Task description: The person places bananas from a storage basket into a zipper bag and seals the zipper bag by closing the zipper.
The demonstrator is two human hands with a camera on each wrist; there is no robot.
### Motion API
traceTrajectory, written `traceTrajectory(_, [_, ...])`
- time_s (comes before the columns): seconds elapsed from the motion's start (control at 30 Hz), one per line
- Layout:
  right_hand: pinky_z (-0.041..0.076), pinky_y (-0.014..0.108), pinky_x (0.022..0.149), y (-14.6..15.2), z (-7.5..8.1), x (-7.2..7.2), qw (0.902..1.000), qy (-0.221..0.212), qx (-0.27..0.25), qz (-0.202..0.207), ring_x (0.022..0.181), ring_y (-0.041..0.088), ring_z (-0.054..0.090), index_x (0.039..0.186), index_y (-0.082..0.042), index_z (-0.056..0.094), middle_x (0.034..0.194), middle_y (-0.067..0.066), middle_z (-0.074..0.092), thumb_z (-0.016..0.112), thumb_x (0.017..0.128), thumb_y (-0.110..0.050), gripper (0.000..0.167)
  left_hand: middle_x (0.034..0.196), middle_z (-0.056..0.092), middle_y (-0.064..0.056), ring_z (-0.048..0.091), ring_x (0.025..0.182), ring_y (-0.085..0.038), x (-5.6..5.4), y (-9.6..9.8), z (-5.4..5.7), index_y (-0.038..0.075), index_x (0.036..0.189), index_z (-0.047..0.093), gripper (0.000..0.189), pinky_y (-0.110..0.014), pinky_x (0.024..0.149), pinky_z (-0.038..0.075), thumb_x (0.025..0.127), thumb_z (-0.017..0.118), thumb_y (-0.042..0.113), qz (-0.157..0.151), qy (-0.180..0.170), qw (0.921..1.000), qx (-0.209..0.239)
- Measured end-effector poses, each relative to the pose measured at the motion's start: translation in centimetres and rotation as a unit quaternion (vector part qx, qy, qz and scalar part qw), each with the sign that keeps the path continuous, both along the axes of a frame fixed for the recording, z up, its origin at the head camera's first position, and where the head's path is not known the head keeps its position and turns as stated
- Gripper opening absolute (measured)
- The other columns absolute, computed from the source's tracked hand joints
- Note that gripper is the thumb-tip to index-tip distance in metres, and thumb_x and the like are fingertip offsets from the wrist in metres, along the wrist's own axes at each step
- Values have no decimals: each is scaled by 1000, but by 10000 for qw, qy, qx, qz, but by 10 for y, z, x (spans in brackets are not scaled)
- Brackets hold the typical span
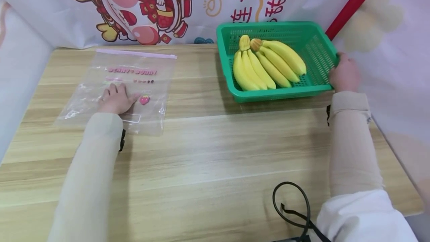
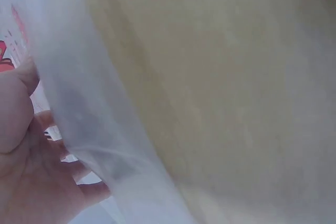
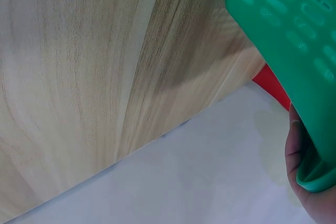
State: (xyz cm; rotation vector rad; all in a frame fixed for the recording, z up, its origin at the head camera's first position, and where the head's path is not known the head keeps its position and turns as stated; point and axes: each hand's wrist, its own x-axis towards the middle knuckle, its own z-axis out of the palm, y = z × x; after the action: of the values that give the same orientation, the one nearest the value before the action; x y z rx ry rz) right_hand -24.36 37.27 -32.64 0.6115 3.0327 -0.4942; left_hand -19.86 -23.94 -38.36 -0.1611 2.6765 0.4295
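Observation:
My left hand (image 1: 116, 99) rests on a clear plastic zip bag (image 1: 154, 113) with pink lettering and a strawberry print, which lies flat at the left of the table. In the left wrist view the bag's film (image 2: 100, 108) stands up blurred beside the extended fingers (image 2: 94, 192). At the back right, my right hand (image 1: 346, 73) grips the right end of a green plastic basket (image 1: 279, 94) by its rim. The right wrist view shows the thumb and palm around that rim, with the slotted wall (image 3: 294, 40) above. Yellow bananas (image 1: 252, 68) in two bunches lie inside the basket.
The wood-grain table (image 1: 208, 160) spreads between the arms. A printed white cloth (image 1: 208, 3) hangs along the back, with a red strip (image 1: 352, 8) near the right corner. A black looped cable (image 1: 292, 184) lies at the front right.

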Motion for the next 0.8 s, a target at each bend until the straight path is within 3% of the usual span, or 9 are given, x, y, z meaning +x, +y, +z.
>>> traceTrajectory(0.27, [35, 62, 100, -2, -1, 1, 9997, 88, -220, 52, 126, 47, 39, 153, -8, 13, 147, 32, 32, 29, 96, -13, 60, 149, 2, -39, 2, 137, -58, 2, -5, 5, -9, 148, 8, 81, -71, 110, 9, 98, 40, 47, -35, 45, 9997, 245])
traceTrajectory(0.47, [35, 62, 101, 0, 3, 2, 9997, 57, -215, 37, 125, 47, 38, 154, -8, 11, 147, 33, 31, 28, 96, -13, 60, 149, 10, -40, 9, 139, -54, -2, -10, 8, -12, 146, 13, 81, -62, 115, 12, 95, 52, 38, -357, 28, 9979, 531])
traceTrajectory(0.6, [35, 62, 101, -1, 3, 3, 9999, 23, -148, 50, 124, 47, 38, 153, -7, 12, 146, 33, 32, 29, 96, -14, 60, 147, 17, -40, 15, 137, -53, -5, -18, 15, -14, 146, 14, 79, -61, 115, 14, 94, 52, 32, -542, -141, 9956, 750])
traceTrajectory(0.67, [35, 62, 101, -1, 2, 3, 9999, 20, -150, 60, 123, 47, 38, 153, -6, 11, 146, 33, 32, 29, 96, -14, 60, 143, 26, -38, 23, 134, -52, -4, -19, 21, -13, 146, 14, 76, -61, 114, 18, 93, 49, 27, -336, -179, 9944, 983])
traceTrajectory(0.7, [34, 62, 102, -1, 2, 3, 9998, 13, -169, 64, 124, 47, 38, 153, -7, 11, 147, 33, 31, 29, 96, -14, 60, 135, 39, -36, 32, 128, -50, -3, -19, 24, -13, 146, 15, 75, -59, 111, 26, 91, 48, 25, -160, -151, 9941, 1062])
traceTrajectory(0.77, [34, 62, 103, -1, 2, 3, 9998, -4, -203, 74, 125, 47, 37, 154, -7, 11, 148, 32, 30, 29, 96, -14, 61, 111, 57, -29, 48, 110, -44, -1, -16, 29, -11, 147, 16, 72, -53, 97, 41, 90, 43, 24, 367, -9, 9926, 1154])
traceTrajectory(0.8, [34, 62, 103, -2, 2, 2, 9997, -16, -219, 79, 126, 47, 37, 154, -7, 10, 148, 32, 29, 29, 96, -14, 61, 108, 57, -28, 50, 104, -42, 0, -14, 30, -10, 147, 15, 71, -51, 93, 42, 91, 40, 25, 648, 82, 9908, 1182])
